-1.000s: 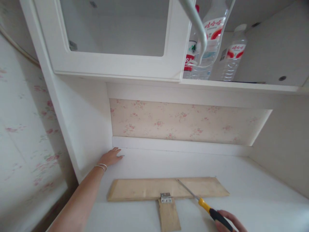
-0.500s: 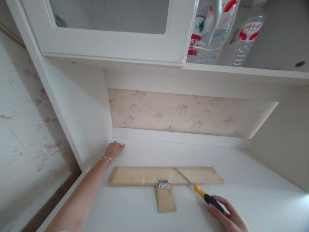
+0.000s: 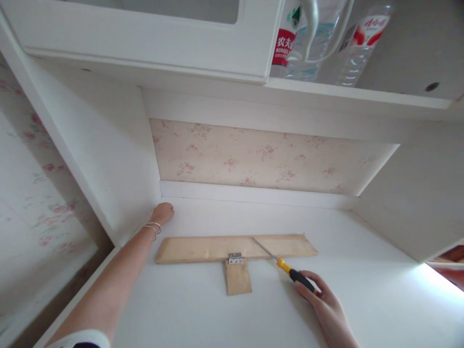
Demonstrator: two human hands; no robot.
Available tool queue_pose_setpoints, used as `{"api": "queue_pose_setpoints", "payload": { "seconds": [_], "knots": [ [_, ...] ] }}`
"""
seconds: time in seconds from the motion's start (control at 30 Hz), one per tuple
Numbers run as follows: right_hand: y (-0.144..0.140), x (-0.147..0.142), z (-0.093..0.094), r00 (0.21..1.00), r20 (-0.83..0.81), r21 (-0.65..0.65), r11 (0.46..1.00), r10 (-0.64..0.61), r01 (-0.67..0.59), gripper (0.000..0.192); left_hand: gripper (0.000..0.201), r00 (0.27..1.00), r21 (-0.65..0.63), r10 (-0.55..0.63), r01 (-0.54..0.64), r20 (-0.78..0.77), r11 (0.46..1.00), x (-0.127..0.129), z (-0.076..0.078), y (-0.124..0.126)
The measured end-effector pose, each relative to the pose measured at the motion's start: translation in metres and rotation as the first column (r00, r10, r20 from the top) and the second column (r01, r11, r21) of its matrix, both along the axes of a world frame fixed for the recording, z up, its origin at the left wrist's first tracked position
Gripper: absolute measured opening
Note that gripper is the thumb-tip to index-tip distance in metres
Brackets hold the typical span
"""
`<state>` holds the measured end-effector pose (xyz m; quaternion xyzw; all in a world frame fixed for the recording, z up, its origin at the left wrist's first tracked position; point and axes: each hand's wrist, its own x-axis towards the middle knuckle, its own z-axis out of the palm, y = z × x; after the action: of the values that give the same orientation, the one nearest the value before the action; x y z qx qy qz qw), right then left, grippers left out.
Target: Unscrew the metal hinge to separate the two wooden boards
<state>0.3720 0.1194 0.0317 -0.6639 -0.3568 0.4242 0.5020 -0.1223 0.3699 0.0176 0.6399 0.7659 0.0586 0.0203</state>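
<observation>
My right hand (image 3: pixel 322 299) grips the black and yellow handle of a screwdriver (image 3: pixel 284 267). Its metal shaft points up and left, with the tip over a long wooden board (image 3: pixel 203 249); whether it touches the wood I cannot tell. A small metal hinge (image 3: pixel 235 258) joins that board to a short wooden piece (image 3: pixel 238 279) below it. My left hand (image 3: pixel 163 212), with bangles at the wrist, is closed at the back left corner of the white surface. Its fingers are curled, and anything inside them is hidden.
The white surface (image 3: pixel 188 309) has side panels left and right. Flowered wallpaper (image 3: pixel 232 154) shows at the back. Overhead is a cabinet with a white door (image 3: pixel 145 41). Plastic bottles (image 3: pixel 362 43) and a white curved handle (image 3: pixel 311 29) stand on its right shelf.
The view has shifted, so everything sits a little higher and further left. My left fingers have curled in. My right hand still holds the screwdriver over the board.
</observation>
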Motion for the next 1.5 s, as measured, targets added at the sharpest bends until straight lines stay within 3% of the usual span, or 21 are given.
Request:
{"api": "queue_pose_setpoints", "payload": {
  "seconds": [0.33, 0.63, 0.8, 1.07, 1.3, 1.4, 1.5],
  "knots": [
    [-0.001, 0.012, -0.016, 0.997, 0.028, 0.003, 0.997, 0.075, -0.075, 0.054, 0.031, 0.998, 0.022, -0.065, 0.064, 0.017, 0.998, -0.008, 0.002, -0.034],
    [-0.005, 0.017, -0.023, 0.989, 0.101, -0.017, 0.994, 0.112, -0.111, 0.054, 0.034, 0.999, 0.063, 0.048, -0.049, 0.017, 0.997, 0.004, 0.001, -0.063],
    [-0.007, 0.013, -0.022, 0.989, 0.126, 0.021, 0.996, 0.082, -0.085, 0.057, 0.035, 0.998, 0.062, 0.055, -0.055, 0.003, 0.997, 0.015, 0.003, -0.068],
    [-0.002, 0.022, -0.039, 0.982, 0.169, 0.059, 0.994, 0.083, -0.094, 0.051, 0.035, 0.998, 0.072, 0.056, -0.056, 0.001, 0.996, 0.020, 0.004, -0.067],
    [-0.003, 0.021, -0.036, 0.973, 0.227, 0.071, 0.995, 0.050, -0.068, 0.059, 0.039, 0.997, 0.087, 0.065, -0.068, 0.036, 0.994, 0.020, 0.011, -0.073],
    [-0.004, 0.020, -0.033, 0.968, 0.250, 0.079, 0.996, 0.024, -0.045, 0.056, 0.041, 0.987, 0.146, 0.103, -0.121, 0.122, 0.982, 0.020, 0.018, -0.080],
    [-0.004, 0.020, -0.032, 0.973, 0.231, 0.095, 0.995, 0.001, -0.024, 0.053, 0.036, 0.975, 0.330, 0.095, -0.158, 0.200, 0.931, 0.030, 0.028, -0.101]
  ]
}}
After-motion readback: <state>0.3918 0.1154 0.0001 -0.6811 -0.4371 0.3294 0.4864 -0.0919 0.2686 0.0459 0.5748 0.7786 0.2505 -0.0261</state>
